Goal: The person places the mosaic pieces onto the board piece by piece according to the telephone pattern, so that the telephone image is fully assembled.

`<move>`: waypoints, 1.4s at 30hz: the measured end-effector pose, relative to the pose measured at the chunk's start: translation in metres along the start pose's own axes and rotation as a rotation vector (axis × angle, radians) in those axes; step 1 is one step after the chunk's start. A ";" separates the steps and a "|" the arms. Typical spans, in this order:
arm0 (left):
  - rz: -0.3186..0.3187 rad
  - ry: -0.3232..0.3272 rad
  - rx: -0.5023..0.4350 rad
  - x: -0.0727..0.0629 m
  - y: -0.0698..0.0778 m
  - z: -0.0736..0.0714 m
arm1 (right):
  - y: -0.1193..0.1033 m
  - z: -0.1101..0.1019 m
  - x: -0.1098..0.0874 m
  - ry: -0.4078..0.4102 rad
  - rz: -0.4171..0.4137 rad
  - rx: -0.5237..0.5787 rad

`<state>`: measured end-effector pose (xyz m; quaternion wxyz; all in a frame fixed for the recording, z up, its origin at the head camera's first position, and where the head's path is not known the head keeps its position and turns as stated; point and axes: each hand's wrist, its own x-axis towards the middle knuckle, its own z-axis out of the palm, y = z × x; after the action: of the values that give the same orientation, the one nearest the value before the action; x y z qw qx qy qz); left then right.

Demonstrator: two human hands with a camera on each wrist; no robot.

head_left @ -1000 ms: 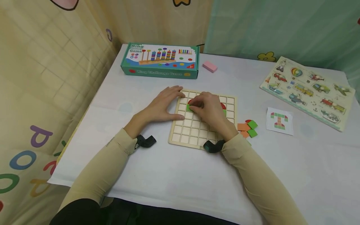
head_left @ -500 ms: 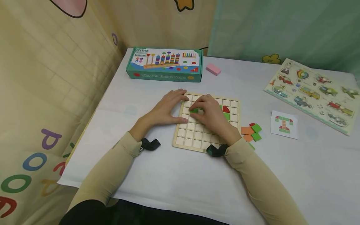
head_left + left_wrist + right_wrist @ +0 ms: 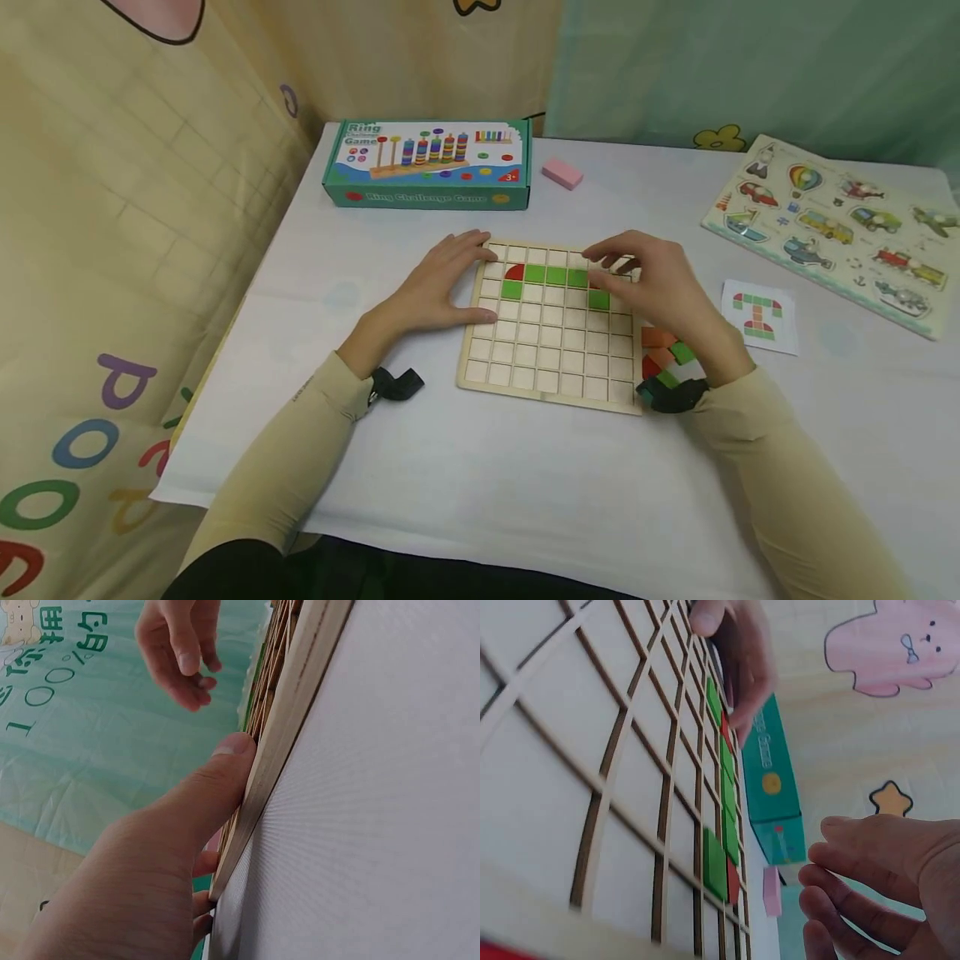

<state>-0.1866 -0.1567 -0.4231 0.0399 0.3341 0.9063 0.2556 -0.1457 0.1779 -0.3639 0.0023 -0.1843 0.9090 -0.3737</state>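
A light wooden grid board [image 3: 551, 358] lies on the table. My left hand [image 3: 431, 287] rests at its left edge with thumb and fingers spread; in the left wrist view, the thumb [image 3: 214, 776] touches the rim. On the board, a row has a red quarter-round tile [image 3: 515, 272] at its left end, then green square tiles [image 3: 556, 276]. Below the row's ends sit a green tile [image 3: 512, 289] and another green tile [image 3: 598, 299]. My right hand [image 3: 660, 279] hovers over the upper right corner, fingers loosely bent, holding nothing in the right wrist view.
Loose orange, green and red tiles [image 3: 658, 337] lie right of the board, partly under the right wrist. Beyond them are a pattern card [image 3: 760, 317] and a vehicle puzzle board [image 3: 832, 237]. A green game box [image 3: 427, 164] and pink block [image 3: 562, 173] stand behind.
My right hand has left the green tile at the board's upper left and moved right, uncovering the row of tiles. The left hand stays at the board's left edge.
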 end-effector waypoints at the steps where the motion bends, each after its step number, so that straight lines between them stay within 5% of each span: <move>1: 0.000 0.001 0.003 0.000 0.000 -0.001 | 0.004 -0.006 -0.005 0.009 0.023 -0.005; 15: 0.009 0.005 -0.012 0.000 -0.001 0.000 | 0.058 -0.041 -0.061 -0.007 0.219 -0.068; 24: 0.005 0.001 -0.012 -0.001 0.000 0.000 | 0.062 -0.048 -0.072 -0.080 0.247 -0.125; 42: 0.004 -0.010 0.007 0.000 0.000 -0.003 | 0.071 -0.045 -0.073 0.011 0.284 -0.101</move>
<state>-0.1873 -0.1580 -0.4202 0.0428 0.3373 0.9063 0.2509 -0.1082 0.2791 -0.3899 0.0409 -0.0515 0.9437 -0.3243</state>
